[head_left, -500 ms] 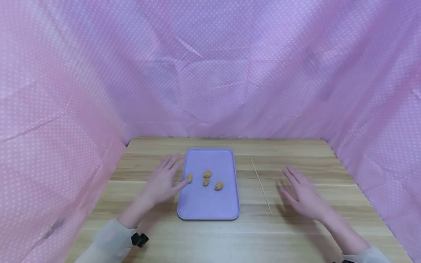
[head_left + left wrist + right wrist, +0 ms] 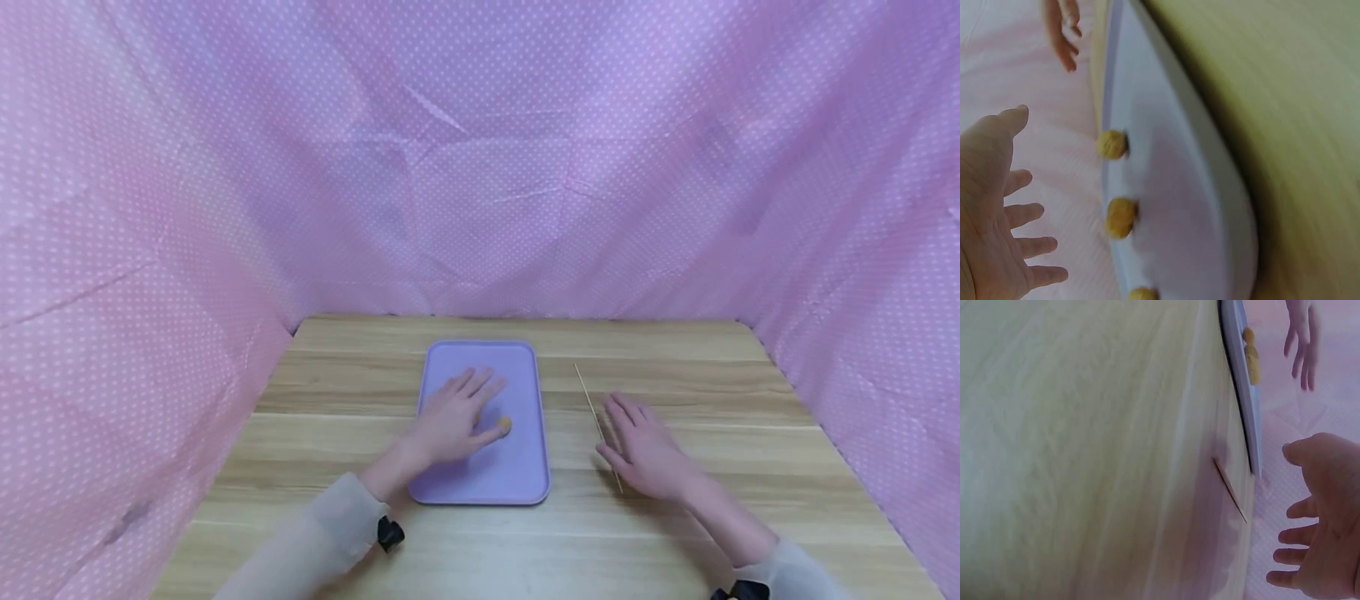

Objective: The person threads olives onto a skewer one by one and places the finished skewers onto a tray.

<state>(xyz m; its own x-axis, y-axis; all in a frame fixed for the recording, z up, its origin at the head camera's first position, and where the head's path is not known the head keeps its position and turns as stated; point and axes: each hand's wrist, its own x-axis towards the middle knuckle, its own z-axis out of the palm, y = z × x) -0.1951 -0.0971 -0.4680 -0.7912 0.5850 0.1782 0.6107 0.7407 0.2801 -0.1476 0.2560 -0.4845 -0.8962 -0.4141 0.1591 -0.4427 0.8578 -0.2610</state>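
With fingers spread, my left hand (image 2: 450, 421) hovers above a lavender tray (image 2: 502, 483), holding nothing. Small tan, nut-like lumps (image 2: 1121, 217) lie on this tray, spaced apart in the left wrist view. From the head view, most of them are hidden under that hand; one lump (image 2: 505, 425) shows by the thumb tip. My right hand (image 2: 652, 458) is held over the table beside a thin wooden stick (image 2: 590, 398), fingers extended and empty. Its thumb overlaps the stick in the head view. The right wrist view shows the stick (image 2: 1230, 489) lying on the table below the palm.
A wood-grain table (image 2: 337, 375) carries the tray left of the stick. Pink dotted cloth (image 2: 525, 233) hangs behind the table and along both sides. Each wrist wears a black device, such as the one on the left sleeve (image 2: 390, 533).
My left hand has moved right, from the tray's left edge to over its middle, covering most of the lumps. My right hand has shifted left to the stick. Tray and stick have stayed put.
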